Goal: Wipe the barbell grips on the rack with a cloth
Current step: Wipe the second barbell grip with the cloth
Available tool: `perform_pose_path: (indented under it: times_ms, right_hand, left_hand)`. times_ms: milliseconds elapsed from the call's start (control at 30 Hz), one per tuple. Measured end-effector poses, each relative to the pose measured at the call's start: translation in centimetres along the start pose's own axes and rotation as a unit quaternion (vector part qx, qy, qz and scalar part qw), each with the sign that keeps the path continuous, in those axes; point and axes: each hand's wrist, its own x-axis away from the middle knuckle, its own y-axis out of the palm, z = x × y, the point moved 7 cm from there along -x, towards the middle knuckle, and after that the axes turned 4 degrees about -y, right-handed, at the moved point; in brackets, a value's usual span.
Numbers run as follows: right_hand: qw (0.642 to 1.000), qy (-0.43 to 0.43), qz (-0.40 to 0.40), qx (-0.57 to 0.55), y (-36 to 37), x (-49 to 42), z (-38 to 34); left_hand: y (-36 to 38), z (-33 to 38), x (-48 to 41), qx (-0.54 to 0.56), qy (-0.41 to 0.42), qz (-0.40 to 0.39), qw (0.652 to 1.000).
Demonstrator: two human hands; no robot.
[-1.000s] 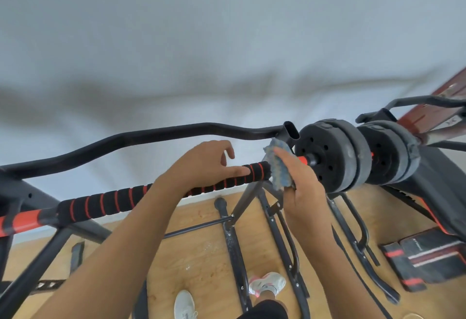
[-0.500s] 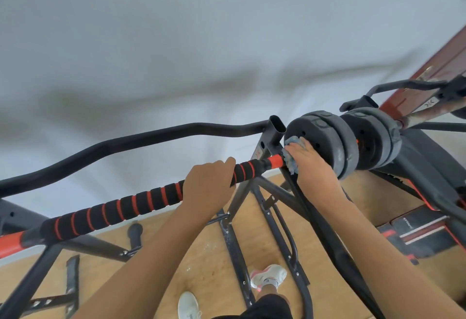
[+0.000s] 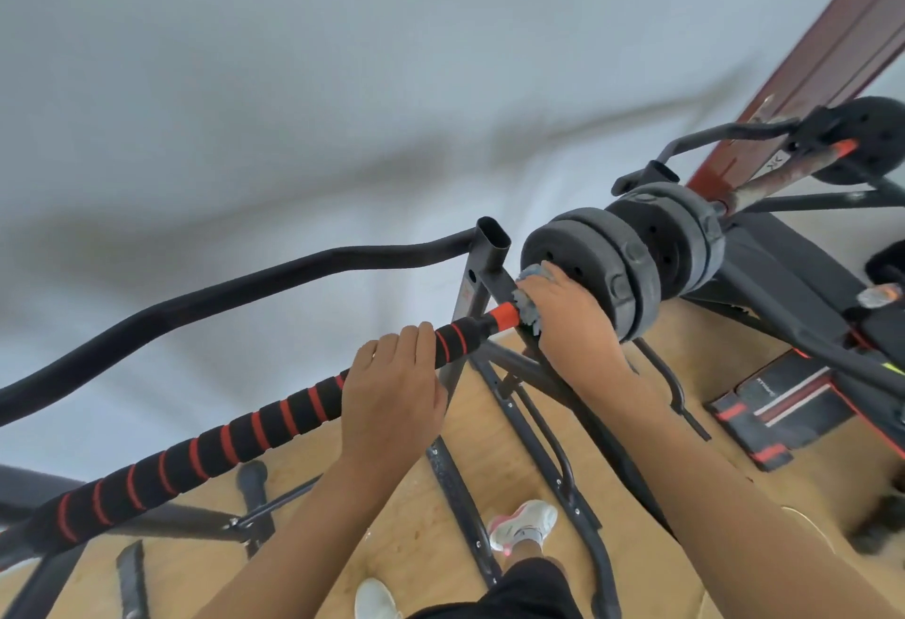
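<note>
The left hand (image 3: pixel 392 398) is wrapped over the black foam barbell grip with red rings (image 3: pixel 235 442), fingers curled over its top close to the grip's right end. Half a second ago it sat at much the same spot on the grip; a second ago its fingers lay looser, with the thumb stretched along the foam.

The right hand (image 3: pixel 570 319) clutches the crumpled grey-blue cloth (image 3: pixel 531 295) around the bar, just right of the bare orange sleeve (image 3: pixel 504 316) and hard against the inner black weight plate (image 3: pixel 587 275). A second ago the cloth was on the last rings of the foam, left of the orange section; it has since slid outward to the plate, and it now sits about where it was half a second ago. Only a ruffle of cloth shows above and left of the knuckles.

The barbell lies across the dark metal rack (image 3: pixel 482 275), whose open-topped upright stands just behind the orange sleeve. The two hands are apart, with the grip's end and the orange sleeve between them.

A curved black bar (image 3: pixel 235 295) runs behind the barbell. Below lie a wooden floor (image 3: pixel 416 535) and white shoes (image 3: pixel 521 523). The view has tilted, showing more of the red-brown door frame (image 3: pixel 832 45) at the right.
</note>
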Motion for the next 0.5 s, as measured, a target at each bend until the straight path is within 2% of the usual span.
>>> perform_pose_path:
  times_ms: [100,233,333,400,500]
  right_hand:
    - [0.997,0.062,-0.024,-0.045,1.0,-0.3,-0.9]
    - [0.991,-0.035,0.003,-0.13,2.9,2.1,-7.1]
    - [0.994,-0.076,0.058,-0.052,0.8,2.7,-5.7]
    - [0.998,-0.02,0.042,0.031,0.0,1.6,-2.1]
    - [0.994,0.056,-0.014,0.097,-0.1,0.9,0.0]
  left_hand:
    - [0.1,1.0,0.9,-0.012,-0.009,-0.046,0.999]
    - [-1.9,1.3,-0.5,0.034,-0.033,-0.102,0.994]
    - [-2.5,-1.2,-1.9,0.117,-0.056,-0.144,0.981]
    - [-2.6,-1.2,-1.7,0.136,-0.054,-0.151,0.978]
    - [-3.2,0.3,-0.6,0.109,-0.04,-0.097,0.988]
